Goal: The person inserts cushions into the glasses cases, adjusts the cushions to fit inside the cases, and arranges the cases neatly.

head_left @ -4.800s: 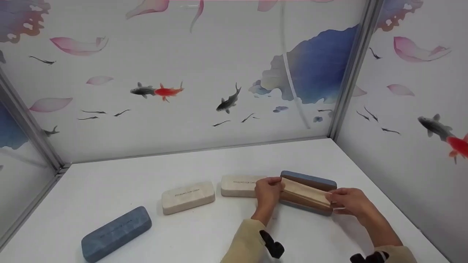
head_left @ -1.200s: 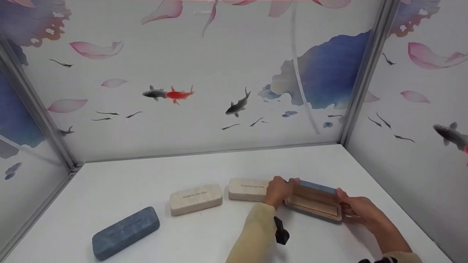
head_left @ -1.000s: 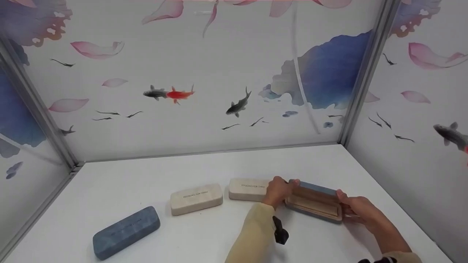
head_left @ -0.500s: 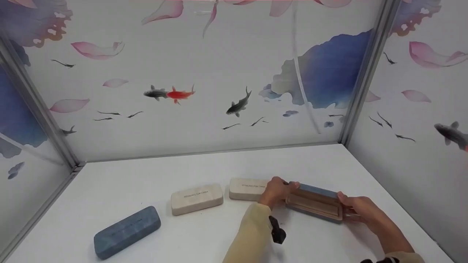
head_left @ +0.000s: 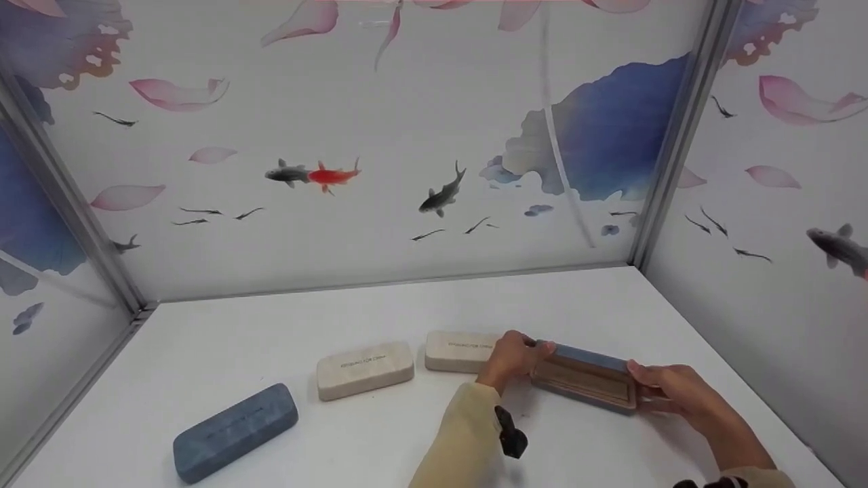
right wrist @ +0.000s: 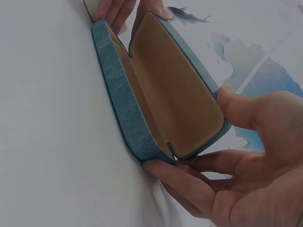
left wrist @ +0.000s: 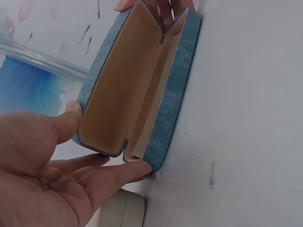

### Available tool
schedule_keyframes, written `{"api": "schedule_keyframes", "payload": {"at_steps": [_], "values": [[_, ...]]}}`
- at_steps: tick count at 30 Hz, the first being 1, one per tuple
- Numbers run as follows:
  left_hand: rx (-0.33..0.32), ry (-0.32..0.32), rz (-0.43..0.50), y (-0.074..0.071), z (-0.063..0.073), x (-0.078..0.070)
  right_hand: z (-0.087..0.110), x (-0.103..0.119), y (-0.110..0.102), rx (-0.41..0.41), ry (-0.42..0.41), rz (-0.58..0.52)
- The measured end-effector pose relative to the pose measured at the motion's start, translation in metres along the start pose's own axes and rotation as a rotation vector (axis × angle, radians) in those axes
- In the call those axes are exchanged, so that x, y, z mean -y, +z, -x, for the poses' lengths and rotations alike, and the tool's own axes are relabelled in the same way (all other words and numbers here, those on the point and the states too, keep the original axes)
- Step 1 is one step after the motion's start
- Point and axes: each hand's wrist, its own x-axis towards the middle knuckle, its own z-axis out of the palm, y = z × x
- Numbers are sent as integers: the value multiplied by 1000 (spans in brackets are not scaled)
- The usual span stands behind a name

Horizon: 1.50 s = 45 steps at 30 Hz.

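Note:
A blue glasses case (head_left: 586,381) with a brown lining stands part-way open at the right of the table, in both hands. My left hand (head_left: 512,356) grips its left end, thumb on the lid's edge and fingers at the base. At the other end my right hand (head_left: 681,390) holds it the same way, as the right wrist view shows with the thumb (right wrist: 232,101) on the lid. In the left wrist view a pale cloth (left wrist: 150,125) with a zigzag edge lies in the case's bottom half.
Left of my hands sit two cream glasses cases (head_left: 365,371), the nearer one (head_left: 458,352) partly behind my left hand. A second blue case (head_left: 236,432), closed, lies at the front left. Printed panels (head_left: 380,257) wall in the white table (head_left: 325,440).
Earlier both hands held the pale cloth stretched over the wide-open case. The cloth is now inside, the hands have moved to the case's ends, and the lid has come gradually lower.

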Motion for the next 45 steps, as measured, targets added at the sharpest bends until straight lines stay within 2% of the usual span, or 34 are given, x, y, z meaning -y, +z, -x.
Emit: {"api": "schedule_keyframes", "payload": {"at_steps": [6,12,23,30,37,45], "values": [[-2,0,-56,0,0,0,1,-6,-1,-21,-18,18],[15,-10,-70,-2,3,0,2,-7,-3,1,-38,55],[46,23,-129,-6,4,4,2,-7,-1,-13,-47,97],[38,33,-132,-7,6,6,2,-8,-3,-15,-63,181],[53,33,-89,-5,4,6,5,-10,-3,-43,-115,247],[25,35,-111,-1,2,9,0,-13,-3,-71,-96,303]]}}
